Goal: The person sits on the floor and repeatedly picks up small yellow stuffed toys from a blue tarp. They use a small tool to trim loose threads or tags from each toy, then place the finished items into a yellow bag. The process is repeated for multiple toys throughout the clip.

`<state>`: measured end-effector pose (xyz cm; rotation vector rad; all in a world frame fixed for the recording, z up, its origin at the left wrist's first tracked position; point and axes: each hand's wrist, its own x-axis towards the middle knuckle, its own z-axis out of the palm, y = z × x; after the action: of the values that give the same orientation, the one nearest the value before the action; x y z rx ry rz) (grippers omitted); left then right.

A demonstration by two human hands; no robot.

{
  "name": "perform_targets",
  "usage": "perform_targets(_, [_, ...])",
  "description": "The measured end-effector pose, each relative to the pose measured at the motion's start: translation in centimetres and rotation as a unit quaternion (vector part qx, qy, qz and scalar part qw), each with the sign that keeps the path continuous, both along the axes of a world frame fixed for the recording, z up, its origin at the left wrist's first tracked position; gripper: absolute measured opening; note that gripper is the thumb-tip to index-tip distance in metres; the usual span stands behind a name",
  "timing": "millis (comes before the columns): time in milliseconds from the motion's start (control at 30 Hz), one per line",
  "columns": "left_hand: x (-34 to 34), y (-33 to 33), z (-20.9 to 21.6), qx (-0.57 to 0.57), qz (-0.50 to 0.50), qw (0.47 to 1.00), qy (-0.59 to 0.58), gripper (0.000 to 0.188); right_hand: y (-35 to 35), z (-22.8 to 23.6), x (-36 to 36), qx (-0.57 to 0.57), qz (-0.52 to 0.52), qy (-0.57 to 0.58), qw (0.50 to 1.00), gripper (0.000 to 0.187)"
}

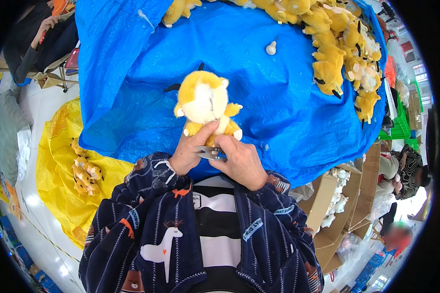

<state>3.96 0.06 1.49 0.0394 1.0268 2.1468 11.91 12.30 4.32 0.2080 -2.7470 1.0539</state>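
Note:
A small yellow plush toy (194, 93) with a pale face and belly and dark, horn-like pieces is held upright in front of me. My left hand (187, 150) closes round its lower body, the thumb pressed on the belly. Close beside it, my right hand (240, 158) is closed round metal snips (209, 153), whose shiny blades point left below the toy. The right fingertips reach the toy's lower edge. Part of the snips lies hidden inside that hand.
Beneath the toy spreads a blue sheet (151, 88), with several similar plush toys (327, 66) piled at its far right. A white bulb-shaped item (271, 48) lies there too. Left is a yellow sheet (58, 180) with more toys; right, cardboard boxes (322, 195). Other people sit nearby.

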Motion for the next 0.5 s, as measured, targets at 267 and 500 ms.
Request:
perform_targets(267, [-0.2, 0.3, -1.3, 0.007, 0.018, 0.999, 0.049, 0.04, -0.7, -1.6, 0.1, -0.075, -0.123, 0.016, 0.99, 0.026])
perform_targets(500, [-0.8, 0.3, -1.5, 0.008, 0.024, 0.998, 0.052, 0.04, -0.6, 0.0, 0.3, -0.187, -0.169, -0.013, 0.968, 0.024])
